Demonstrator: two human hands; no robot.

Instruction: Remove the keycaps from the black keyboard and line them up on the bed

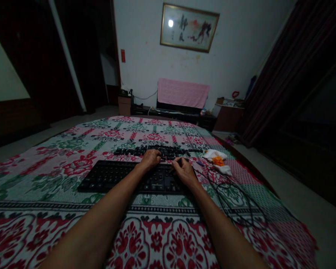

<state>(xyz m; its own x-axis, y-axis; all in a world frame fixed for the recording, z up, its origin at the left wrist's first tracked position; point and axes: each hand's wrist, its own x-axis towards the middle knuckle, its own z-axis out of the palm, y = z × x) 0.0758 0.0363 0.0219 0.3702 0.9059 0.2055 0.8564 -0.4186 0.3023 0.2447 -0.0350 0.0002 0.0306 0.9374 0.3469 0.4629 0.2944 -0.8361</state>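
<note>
A black computer keyboard (112, 175) lies on the patterned cloth in front of me. Behind it, loose black keycaps (137, 150) are spread in a long band. My left hand (150, 158) is over the keyboard's back edge, its fingers curled together beside the keycaps; whether anything is in them is hidden. Above the right part of the keyboard, my right hand (184, 172) is closed in a pinch, with something small and dark at its fingers that is too dim to name. My forearms cover part of the keyboard.
A black cable (222, 201) lies in loops right of the keyboard. Near it is a white cloth-like bundle (214, 154) with an orange piece (218, 161). The patterned cloth (156, 243) ends at a red edge on the right. Beyond stands a low cabinet with a pink towel (183, 92).
</note>
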